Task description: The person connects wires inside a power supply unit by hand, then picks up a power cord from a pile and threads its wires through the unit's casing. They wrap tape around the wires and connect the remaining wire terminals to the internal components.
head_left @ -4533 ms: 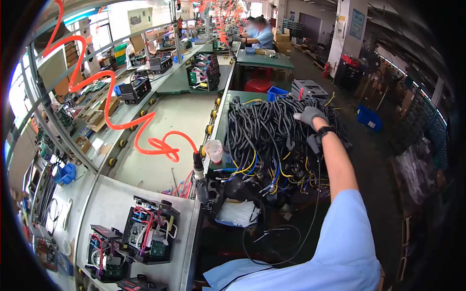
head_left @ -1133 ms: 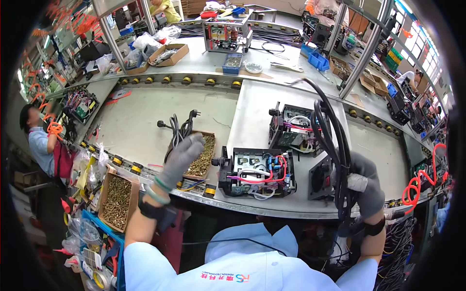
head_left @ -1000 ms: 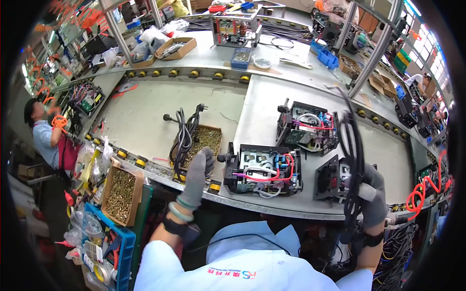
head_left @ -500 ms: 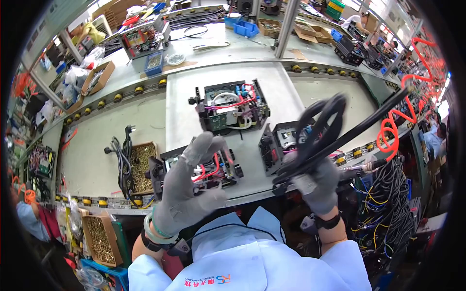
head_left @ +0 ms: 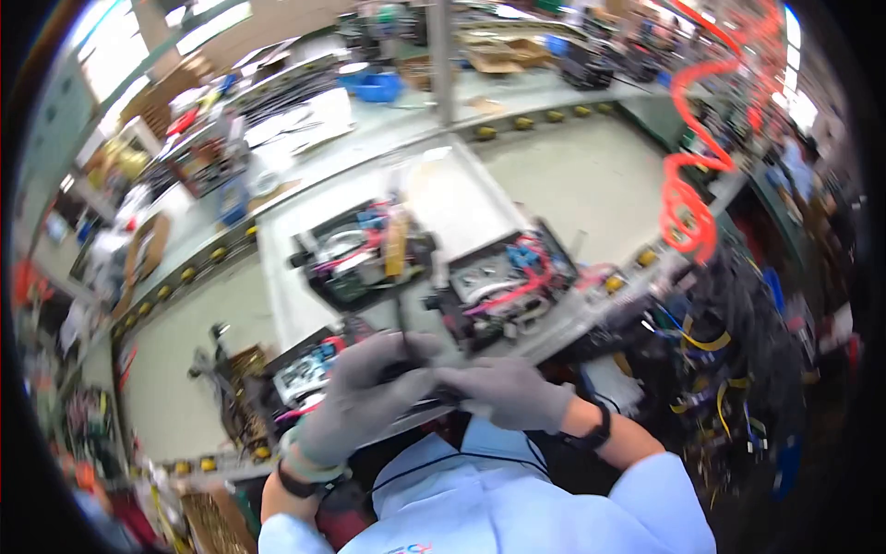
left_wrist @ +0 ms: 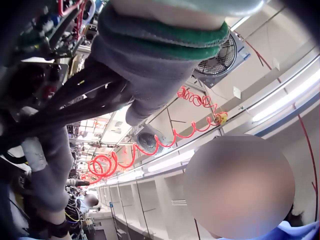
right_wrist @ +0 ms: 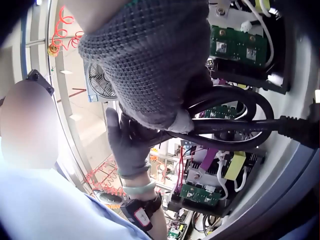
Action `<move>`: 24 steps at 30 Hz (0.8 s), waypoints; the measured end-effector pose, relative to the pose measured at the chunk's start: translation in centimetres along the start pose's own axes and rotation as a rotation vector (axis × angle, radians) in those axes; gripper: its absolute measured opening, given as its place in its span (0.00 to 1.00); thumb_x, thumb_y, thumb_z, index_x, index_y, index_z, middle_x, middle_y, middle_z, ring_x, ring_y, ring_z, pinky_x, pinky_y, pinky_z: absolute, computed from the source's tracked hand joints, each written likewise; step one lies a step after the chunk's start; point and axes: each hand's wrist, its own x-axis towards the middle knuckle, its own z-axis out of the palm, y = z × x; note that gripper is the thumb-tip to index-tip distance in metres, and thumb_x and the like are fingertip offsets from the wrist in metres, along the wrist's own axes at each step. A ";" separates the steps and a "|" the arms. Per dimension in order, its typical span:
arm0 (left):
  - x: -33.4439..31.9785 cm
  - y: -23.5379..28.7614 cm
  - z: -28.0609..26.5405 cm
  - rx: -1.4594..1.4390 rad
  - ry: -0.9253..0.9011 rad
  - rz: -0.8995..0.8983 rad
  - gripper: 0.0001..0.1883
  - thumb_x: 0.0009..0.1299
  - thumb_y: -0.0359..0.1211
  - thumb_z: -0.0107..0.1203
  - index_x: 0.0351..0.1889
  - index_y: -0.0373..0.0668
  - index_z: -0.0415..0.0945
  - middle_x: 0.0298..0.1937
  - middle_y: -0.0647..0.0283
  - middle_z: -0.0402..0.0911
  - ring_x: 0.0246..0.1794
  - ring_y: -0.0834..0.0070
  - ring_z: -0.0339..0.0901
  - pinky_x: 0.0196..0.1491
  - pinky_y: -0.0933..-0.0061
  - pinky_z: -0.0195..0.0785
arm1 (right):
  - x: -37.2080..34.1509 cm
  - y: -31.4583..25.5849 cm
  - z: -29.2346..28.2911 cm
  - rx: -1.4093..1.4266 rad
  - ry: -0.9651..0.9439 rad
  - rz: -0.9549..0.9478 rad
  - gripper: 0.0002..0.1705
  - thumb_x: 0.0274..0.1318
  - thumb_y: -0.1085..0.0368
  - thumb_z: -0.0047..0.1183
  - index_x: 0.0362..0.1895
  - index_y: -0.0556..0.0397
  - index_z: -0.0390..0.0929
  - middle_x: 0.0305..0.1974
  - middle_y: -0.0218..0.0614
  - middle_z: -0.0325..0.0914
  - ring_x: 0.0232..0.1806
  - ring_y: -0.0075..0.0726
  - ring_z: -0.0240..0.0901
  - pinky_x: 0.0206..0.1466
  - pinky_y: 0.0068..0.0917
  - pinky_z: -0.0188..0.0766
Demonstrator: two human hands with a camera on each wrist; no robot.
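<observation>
A black power cord [right_wrist: 225,125], gathered in loops with a moulded end, is held by my right hand [head_left: 512,392] in a grey glove. My left hand [head_left: 369,392], gloved too, meets it in front of my chest, its fingers bent around the dark strands [left_wrist: 80,107] of the same cord. In the head view the hands hide most of the cord. Just beyond them sit open electronic units with red and white wiring: one unit [head_left: 503,286] at the right, another unit [head_left: 355,254] farther back, and a third [head_left: 309,369] beside my left hand.
A heap of black cables [head_left: 738,314] lies at the right, with an orange coiled air hose [head_left: 688,222] above it. Another bundled cord [head_left: 217,379] rests over a box of small metal parts [head_left: 249,365] at the left. A metal rail with yellow rollers [head_left: 189,274] borders the line.
My right hand has left the cable heap, carrying the power cord over the units. Its distance to my left hand has closed, and the left, open before, now grips the cord. My view has turned right.
</observation>
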 end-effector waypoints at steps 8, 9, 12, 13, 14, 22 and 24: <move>-2.2 2.2 -0.2 0.068 0.207 0.230 0.11 0.68 0.23 0.59 0.49 0.33 0.79 0.41 0.63 0.82 0.41 0.78 0.78 0.46 0.75 0.73 | -6.3 11.7 -4.7 0.332 1.067 0.587 0.30 0.60 0.79 0.44 0.68 0.58 0.66 0.61 0.42 0.75 0.64 0.42 0.70 0.72 0.39 0.60; -2.8 2.3 -0.5 0.050 0.268 0.261 0.10 0.69 0.23 0.58 0.48 0.32 0.79 0.41 0.61 0.82 0.42 0.76 0.79 0.46 0.74 0.73 | -8.5 15.7 -3.9 0.244 0.933 0.554 0.34 0.59 0.77 0.47 0.71 0.58 0.62 0.62 0.42 0.74 0.64 0.41 0.69 0.72 0.38 0.60; -4.2 4.5 -1.6 -0.017 0.440 0.221 0.13 0.69 0.35 0.61 0.39 0.32 0.79 0.36 0.59 0.82 0.41 0.76 0.80 0.46 0.72 0.73 | -9.1 19.6 -0.6 -0.046 0.535 0.550 0.43 0.55 0.72 0.55 0.76 0.58 0.55 0.64 0.41 0.71 0.64 0.37 0.68 0.69 0.33 0.61; -4.2 4.9 -1.4 -0.010 0.521 0.277 0.15 0.69 0.39 0.61 0.37 0.33 0.78 0.35 0.59 0.82 0.37 0.78 0.78 0.41 0.75 0.72 | -8.1 20.8 -0.6 0.251 0.592 0.575 0.42 0.51 0.69 0.59 0.72 0.59 0.61 0.60 0.41 0.74 0.60 0.36 0.71 0.64 0.31 0.65; -4.0 5.3 -1.1 -0.007 0.594 0.334 0.17 0.69 0.42 0.61 0.35 0.34 0.78 0.34 0.59 0.82 0.33 0.80 0.77 0.37 0.78 0.70 | -7.5 22.0 -0.7 0.508 0.635 0.653 0.33 0.48 0.69 0.61 0.63 0.59 0.71 0.52 0.39 0.80 0.52 0.39 0.76 0.57 0.33 0.70; -2.7 7.0 -1.9 0.103 0.745 0.387 0.18 0.74 0.38 0.58 0.55 0.36 0.76 0.39 0.62 0.77 0.31 0.84 0.69 0.29 0.87 0.59 | -4.7 24.0 -4.0 0.462 0.693 0.626 0.17 0.50 0.79 0.56 0.47 0.59 0.80 0.40 0.30 0.83 0.39 0.24 0.77 0.44 0.25 0.74; -1.1 6.7 -2.1 0.071 0.732 0.529 0.17 0.75 0.36 0.57 0.57 0.36 0.75 0.40 0.62 0.78 0.39 0.77 0.74 0.41 0.77 0.71 | -5.5 24.7 -3.2 0.498 0.752 0.637 0.20 0.51 0.80 0.54 0.50 0.59 0.79 0.42 0.30 0.83 0.41 0.24 0.78 0.45 0.24 0.74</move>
